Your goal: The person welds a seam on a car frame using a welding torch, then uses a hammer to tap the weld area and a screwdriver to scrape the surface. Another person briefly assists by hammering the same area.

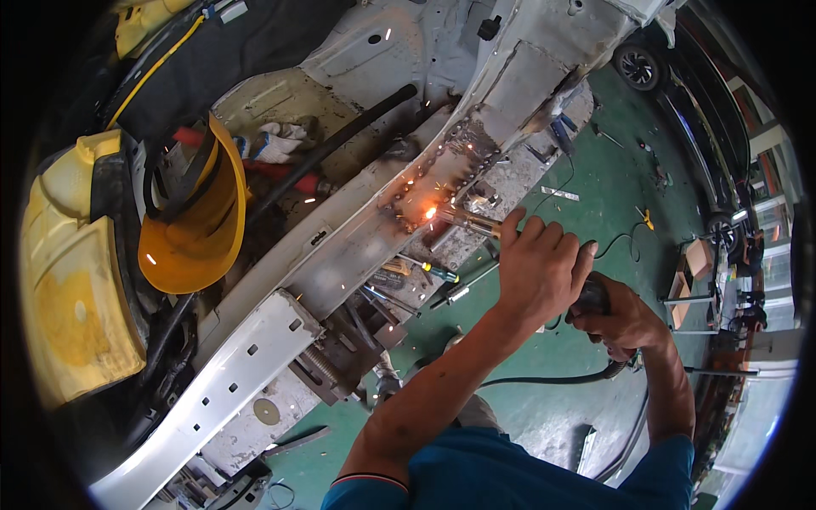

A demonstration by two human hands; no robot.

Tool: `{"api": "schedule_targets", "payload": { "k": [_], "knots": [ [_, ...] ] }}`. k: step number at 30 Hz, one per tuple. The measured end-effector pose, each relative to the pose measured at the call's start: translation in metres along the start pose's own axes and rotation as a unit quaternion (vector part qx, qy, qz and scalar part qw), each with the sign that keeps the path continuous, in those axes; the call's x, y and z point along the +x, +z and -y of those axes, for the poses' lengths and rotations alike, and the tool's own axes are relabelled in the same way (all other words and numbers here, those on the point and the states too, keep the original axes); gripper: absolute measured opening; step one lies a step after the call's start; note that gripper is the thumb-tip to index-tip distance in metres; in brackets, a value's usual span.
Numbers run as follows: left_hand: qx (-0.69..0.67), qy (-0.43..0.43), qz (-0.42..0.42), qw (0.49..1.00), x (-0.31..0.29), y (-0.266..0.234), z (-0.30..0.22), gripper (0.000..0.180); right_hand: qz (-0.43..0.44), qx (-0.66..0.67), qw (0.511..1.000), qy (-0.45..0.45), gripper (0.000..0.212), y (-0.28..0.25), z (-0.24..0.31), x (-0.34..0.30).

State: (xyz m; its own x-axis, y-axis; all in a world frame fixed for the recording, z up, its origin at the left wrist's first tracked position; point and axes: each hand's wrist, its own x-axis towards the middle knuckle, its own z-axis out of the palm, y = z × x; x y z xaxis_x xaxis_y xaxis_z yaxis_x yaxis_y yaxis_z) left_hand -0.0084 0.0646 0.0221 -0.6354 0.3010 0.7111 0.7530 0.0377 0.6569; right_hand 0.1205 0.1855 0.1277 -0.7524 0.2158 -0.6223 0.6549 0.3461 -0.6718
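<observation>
A welding torch (473, 223) reaches from my hands to a car body rail (327, 268), and a bright orange spot glows at its tip. Sparks fly around that spot, over scorched metal with a row of dark weld marks. My left hand (544, 265) is closed around the torch's front part, near the metal neck. Behind it, my right hand (625, 316) grips the dark handle (590, 299). A black cable (552, 380) runs from the handle's lower end off to the left.
On the left, a yellow welding helmet (191, 246) rests in the car body beside a yellow panel (81, 297). White gloves (279, 143) lie behind it. A screwdriver (433, 270) and other tools lie under the rail. A black car (697, 110) stands far right on the green floor (620, 195).
</observation>
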Motion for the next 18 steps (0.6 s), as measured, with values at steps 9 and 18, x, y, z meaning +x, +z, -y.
{"api": "schedule_targets", "payload": {
  "k": [9,18],
  "knots": [
    [-0.004,-0.007,0.010,1.000,-0.0027,-0.0011,0.0001,0.032,0.001,-0.009,1.000,0.009,0.045,-0.0002,0.0011,-0.0024],
    [-0.006,-0.005,0.007,1.000,-0.0028,-0.0036,0.0037,0.032,-0.004,-0.026,1.000,0.004,0.046,0.0023,0.0017,0.0014]
  ]
}}
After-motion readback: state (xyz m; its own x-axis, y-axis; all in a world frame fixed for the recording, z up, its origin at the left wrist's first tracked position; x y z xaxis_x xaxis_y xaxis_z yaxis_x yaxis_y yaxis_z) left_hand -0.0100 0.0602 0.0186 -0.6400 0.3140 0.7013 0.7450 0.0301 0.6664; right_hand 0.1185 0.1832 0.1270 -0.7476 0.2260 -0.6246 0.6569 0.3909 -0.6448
